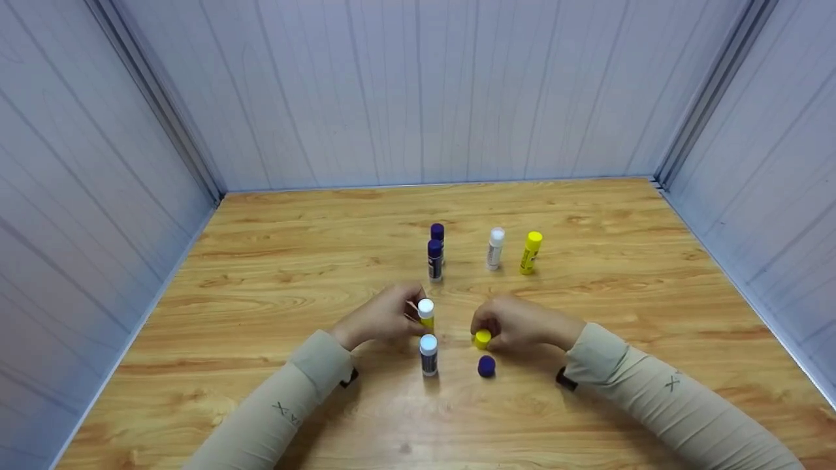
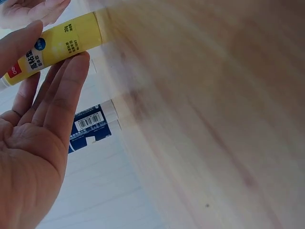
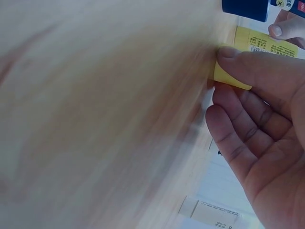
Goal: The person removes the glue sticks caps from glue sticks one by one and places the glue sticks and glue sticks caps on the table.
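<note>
My left hand [image 1: 385,315] holds a yellow glue stick [image 2: 71,38] with a white cap [image 1: 426,307], thumb on one side and fingers on the other. The stick stands upright on the table. With thumb and fingers, my right hand [image 1: 519,321] pinches a small yellow cap [image 1: 482,339] at the tabletop. Just in front of that cap lies a dark blue cap [image 1: 486,366]. A blue glue stick with a white cap [image 1: 428,356] stands closer to me than the yellow one.
Farther back stand two dark blue glue sticks [image 1: 435,261], one behind the other. To their right are a white glue stick [image 1: 495,249] and a yellow glue stick [image 1: 531,253]. Pale panel walls [image 1: 418,91] bound the wooden table [image 1: 274,248] at the back and sides.
</note>
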A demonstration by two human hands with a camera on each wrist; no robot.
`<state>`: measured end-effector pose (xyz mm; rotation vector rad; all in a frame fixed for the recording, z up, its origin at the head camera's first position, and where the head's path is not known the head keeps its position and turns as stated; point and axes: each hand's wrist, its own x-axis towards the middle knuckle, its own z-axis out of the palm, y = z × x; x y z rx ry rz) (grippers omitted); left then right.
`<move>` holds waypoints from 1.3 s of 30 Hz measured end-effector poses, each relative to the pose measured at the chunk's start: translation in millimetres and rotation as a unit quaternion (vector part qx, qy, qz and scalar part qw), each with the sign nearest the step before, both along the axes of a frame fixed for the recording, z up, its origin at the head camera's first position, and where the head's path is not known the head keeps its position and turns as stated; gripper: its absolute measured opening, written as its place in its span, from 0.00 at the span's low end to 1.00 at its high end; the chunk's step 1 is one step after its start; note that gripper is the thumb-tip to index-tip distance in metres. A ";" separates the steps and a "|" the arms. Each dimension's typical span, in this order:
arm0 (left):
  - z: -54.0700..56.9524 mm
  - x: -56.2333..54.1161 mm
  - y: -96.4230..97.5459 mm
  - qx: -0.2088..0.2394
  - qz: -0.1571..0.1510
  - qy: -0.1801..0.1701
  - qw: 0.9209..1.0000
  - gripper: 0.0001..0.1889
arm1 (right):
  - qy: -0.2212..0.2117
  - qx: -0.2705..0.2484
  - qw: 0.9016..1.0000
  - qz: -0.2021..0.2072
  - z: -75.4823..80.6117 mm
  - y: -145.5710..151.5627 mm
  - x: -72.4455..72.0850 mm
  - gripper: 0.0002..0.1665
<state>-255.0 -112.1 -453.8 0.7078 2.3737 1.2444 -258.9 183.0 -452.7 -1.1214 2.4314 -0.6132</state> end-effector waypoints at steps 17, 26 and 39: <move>16.6 -29.9 -1.8 -0.064 0.084 0.078 0.991 0.12 | 0.000 -0.006 1.000 -0.004 -3.7 2.4 -0.1 0.12; 18.5 -43.1 11.1 -0.017 0.183 0.058 0.981 0.21 | -0.004 -0.006 1.000 -0.006 -2.5 2.1 0.9 0.12; 11.4 -58.9 27.7 -0.029 0.202 0.057 0.977 0.24 | -0.001 -0.006 1.000 -0.005 -2.1 1.5 -0.6 0.13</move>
